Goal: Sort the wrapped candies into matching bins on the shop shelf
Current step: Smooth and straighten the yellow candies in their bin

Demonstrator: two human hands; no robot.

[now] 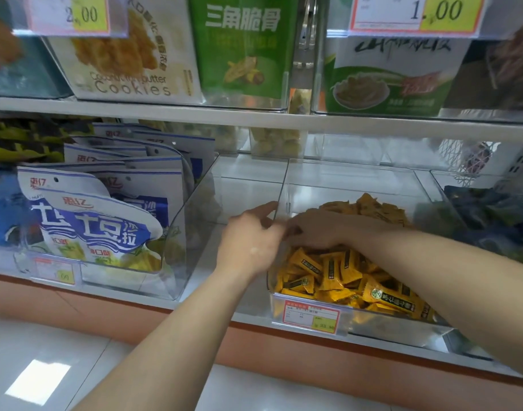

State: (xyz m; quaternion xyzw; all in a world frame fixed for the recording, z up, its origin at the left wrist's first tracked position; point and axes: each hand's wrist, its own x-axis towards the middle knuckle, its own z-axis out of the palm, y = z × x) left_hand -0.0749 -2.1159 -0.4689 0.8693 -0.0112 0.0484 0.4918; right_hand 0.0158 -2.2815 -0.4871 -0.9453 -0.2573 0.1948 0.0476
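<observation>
Since right hand (319,229) sits on yellow candies (337,271), grip unclear, left hand (248,238) loose, looks like sifting; next pinch out strays.

Head camera looks forward and down, close to the shelf (165,114).

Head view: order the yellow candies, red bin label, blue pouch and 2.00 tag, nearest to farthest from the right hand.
1. Yellow candies, directly under the right hand.
2. Red bin label, just below it.
3. Blue pouch, far left.
4. 2.00 tag, top left.
</observation>
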